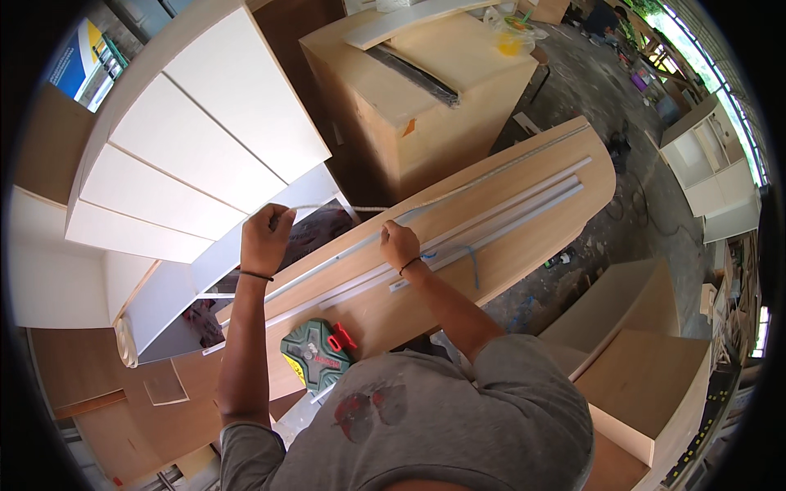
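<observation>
My left hand is raised over the left part of a long wooden board, fingers pinched on one end of a thin pale flexible strip. From there the strip bows across to my right hand and runs on along the board's far edge to its right end. My right hand is closed low over the wooden board; its fingertips are partly hidden, and it seems to grip the strip. Several narrow white channel profiles lie lengthwise on the board, with a blue cord beside them.
A dark green case with a red clip sits at the board's near edge. White-fronted cabinet stands at left. Beyond the board is a large wooden box carrying offcuts and a plastic bag. Cabinet parts stand at right.
</observation>
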{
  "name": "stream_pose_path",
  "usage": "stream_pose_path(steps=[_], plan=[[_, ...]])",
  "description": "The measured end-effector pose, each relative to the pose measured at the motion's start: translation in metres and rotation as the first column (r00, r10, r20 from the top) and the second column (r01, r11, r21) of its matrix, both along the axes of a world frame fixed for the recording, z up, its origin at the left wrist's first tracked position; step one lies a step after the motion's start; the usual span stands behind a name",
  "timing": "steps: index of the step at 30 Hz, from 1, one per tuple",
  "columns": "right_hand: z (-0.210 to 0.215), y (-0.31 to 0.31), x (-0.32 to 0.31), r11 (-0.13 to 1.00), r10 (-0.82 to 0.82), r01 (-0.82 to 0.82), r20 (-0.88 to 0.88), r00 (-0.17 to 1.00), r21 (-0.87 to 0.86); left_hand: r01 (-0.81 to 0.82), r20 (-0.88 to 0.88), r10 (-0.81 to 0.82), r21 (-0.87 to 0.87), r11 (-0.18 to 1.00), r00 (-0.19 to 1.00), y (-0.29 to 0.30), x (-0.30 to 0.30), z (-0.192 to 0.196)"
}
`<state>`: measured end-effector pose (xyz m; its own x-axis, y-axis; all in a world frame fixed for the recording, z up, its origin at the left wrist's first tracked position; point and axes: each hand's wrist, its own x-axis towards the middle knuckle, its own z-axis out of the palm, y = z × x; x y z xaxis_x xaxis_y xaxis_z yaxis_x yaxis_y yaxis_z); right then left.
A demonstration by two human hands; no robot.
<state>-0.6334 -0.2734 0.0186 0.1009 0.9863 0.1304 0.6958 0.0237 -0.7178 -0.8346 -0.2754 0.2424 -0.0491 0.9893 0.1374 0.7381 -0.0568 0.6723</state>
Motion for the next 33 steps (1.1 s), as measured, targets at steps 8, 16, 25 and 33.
stream_pose_path(steps=[8, 16, 25, 33], plan=[[0.032, -0.041, -0.11, 0.928, 0.372, -0.372, -0.01, 0.928, -0.034, 0.086, 0.0, -0.086, -0.115, 0.99, 0.996, -0.021, -0.036, -0.043], [0.008, -0.048, -0.115, 0.914, 0.392, -0.397, -0.072, 0.917, -0.085, 0.083, 0.003, -0.084, -0.199, 0.976, 0.996, -0.023, -0.071, -0.109], [0.001, -0.116, 0.019, 0.953, 0.025, -0.169, -0.495, 0.869, -0.25, 0.034, 0.172, 0.031, -0.362, 0.931, 0.985, -0.038, -0.104, -0.181], [0.006, -0.008, 0.138, 0.971, -0.07, 0.066, 0.01, 0.998, 0.23, 0.082, 0.137, -0.026, -0.417, 0.905, 0.99, -0.041, -0.111, -0.205]])
